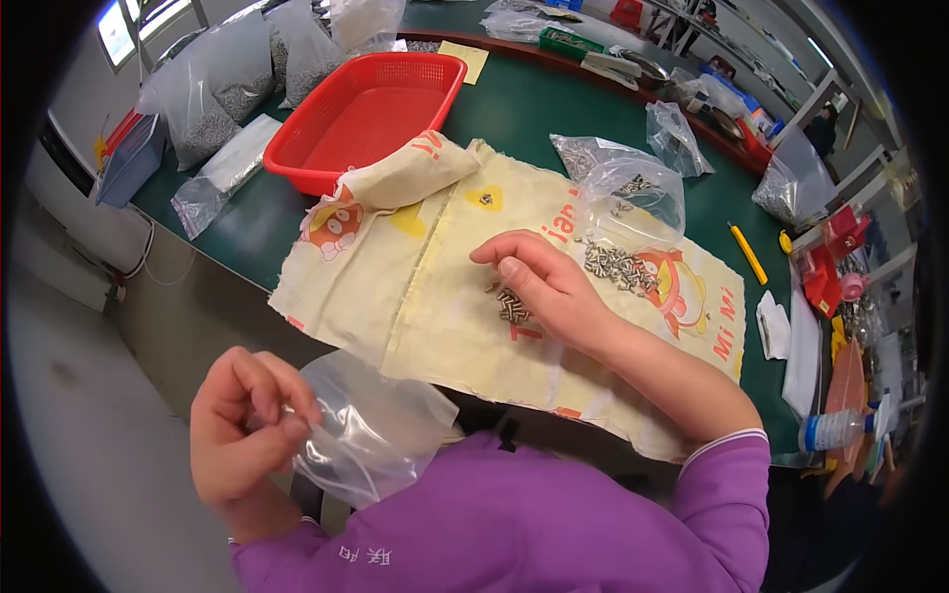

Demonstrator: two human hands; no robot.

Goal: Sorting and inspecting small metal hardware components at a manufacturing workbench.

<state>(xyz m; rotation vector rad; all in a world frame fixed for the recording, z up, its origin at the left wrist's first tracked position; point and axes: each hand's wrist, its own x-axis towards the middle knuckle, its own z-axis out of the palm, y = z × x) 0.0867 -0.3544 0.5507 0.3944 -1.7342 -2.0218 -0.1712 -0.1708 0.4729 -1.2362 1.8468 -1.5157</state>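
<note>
My left hand (247, 420) pinches the edge of a clear plastic bag (371, 425), which hangs off the near edge of the table by my lap. No contents can be made out in it. My right hand (549, 287) is loosely cupped over a printed cream cloth (445, 316), thumb close to the index finger. Beside its palm lies a small pile of metal screws (512, 307), partly covered by the hand. A larger heap of screws (618, 267) spreads to the right, at the mouth of another clear bag (638, 203) with screws inside.
A red plastic basket (371, 114) stands at the far left on the green table (519, 99). Full bags of small parts (237, 84) stand behind it. A yellow cutter knife (748, 254) lies on the right, near a water bottle (830, 431). The cloth's left part is folded over.
</note>
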